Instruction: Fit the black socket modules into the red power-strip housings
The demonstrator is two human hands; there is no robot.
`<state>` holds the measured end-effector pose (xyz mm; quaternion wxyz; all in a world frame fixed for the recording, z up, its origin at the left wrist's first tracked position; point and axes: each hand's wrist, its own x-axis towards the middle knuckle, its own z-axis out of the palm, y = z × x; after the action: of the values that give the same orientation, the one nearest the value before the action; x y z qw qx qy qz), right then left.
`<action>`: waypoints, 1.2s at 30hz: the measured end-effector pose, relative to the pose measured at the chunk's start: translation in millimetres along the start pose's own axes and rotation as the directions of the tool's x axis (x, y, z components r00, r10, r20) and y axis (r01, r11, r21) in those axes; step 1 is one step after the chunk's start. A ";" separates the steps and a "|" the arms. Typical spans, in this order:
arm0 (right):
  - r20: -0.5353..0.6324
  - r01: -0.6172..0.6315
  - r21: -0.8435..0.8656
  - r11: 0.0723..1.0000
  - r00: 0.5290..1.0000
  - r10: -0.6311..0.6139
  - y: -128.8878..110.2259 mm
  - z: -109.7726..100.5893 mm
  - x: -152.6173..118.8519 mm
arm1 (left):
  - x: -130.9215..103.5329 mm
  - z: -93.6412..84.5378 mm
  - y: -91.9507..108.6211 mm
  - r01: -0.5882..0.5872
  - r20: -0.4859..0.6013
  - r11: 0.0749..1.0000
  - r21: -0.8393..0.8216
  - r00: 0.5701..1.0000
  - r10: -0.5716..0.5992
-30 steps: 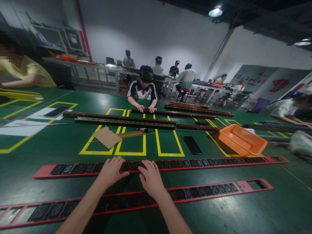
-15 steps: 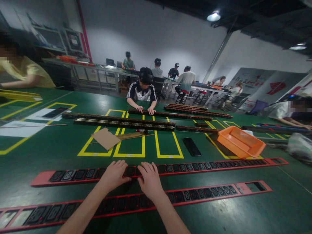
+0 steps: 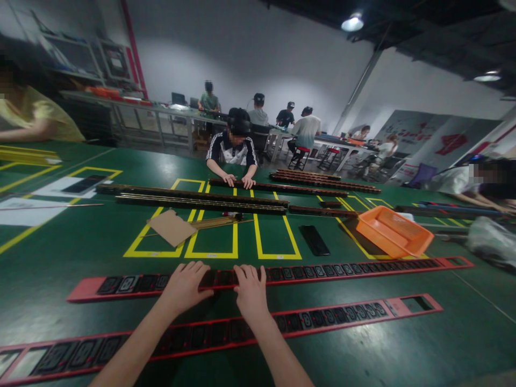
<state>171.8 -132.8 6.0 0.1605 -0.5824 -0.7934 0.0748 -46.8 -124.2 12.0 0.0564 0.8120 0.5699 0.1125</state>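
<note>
Two long red strips fitted with rows of black sockets lie across the green table. On the farther strip (image 3: 318, 271), both of my hands rest left of its middle. My left hand (image 3: 186, 286) has its fingers over the strip's far edge and its thumb apart at the near side. A short way to the right, my right hand (image 3: 250, 295) lies with spread fingers on the same strip. My forearms cross above the nearer strip (image 3: 342, 317) and hide parts of it.
Beyond the strips are a brown cardboard piece (image 3: 172, 228), a black phone (image 3: 314, 240), an orange tray (image 3: 393, 231) and long dark bars (image 3: 201, 201). Across the green table (image 3: 455, 344), a person (image 3: 233, 145) handles another bar. More people sit at both sides and behind.
The farther strip's left end has shifted to the right and slightly away. My right hand has moved a little right, and the view has shifted slightly.
</note>
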 end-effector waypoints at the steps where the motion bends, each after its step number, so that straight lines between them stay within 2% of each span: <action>1: -0.011 -0.009 -0.007 1.000 1.000 0.009 1.6 1.3 0.1 | -0.3 0.8 -2.2 0.009 0.002 1.000 0.001 1.000 -0.009; 3: -0.027 0.017 -0.012 1.000 0.999 -0.018 4.3 3.8 -0.4 | -0.4 2.7 -5.0 0.021 0.016 1.000 0.006 1.000 -0.021; 7: -0.030 0.154 0.025 0.988 0.988 -0.153 6.4 7.8 -2.9 | 0.9 6.1 -6.3 0.035 0.032 0.999 0.004 0.999 -0.035; 10: -0.054 0.192 0.045 0.980 0.980 -0.189 6.0 9.5 -4.2 | 1.7 6.9 -6.8 0.043 0.031 0.999 -0.005 0.999 -0.043; 17: -0.157 0.216 0.051 0.975 0.966 -0.206 5.3 9.1 -5.2 | 1.9 4.2 -6.7 0.050 0.042 0.998 -0.027 0.998 -0.048; 30: -0.209 0.220 0.103 0.970 0.958 -0.195 2.6 7.2 -3.8 | 1.6 2.8 -6.4 0.059 0.050 0.997 -0.053 0.997 -0.057; 36: -0.178 0.198 0.081 0.977 0.967 -0.182 3.2 5.5 -3.7 | 1.7 1.9 -5.7 0.072 0.059 0.996 -0.050 0.996 -0.069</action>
<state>173.8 -135.0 -0.7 0.2622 -0.4994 -0.8243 0.0479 -51.0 -120.6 9.1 0.0977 0.7926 0.5932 0.1022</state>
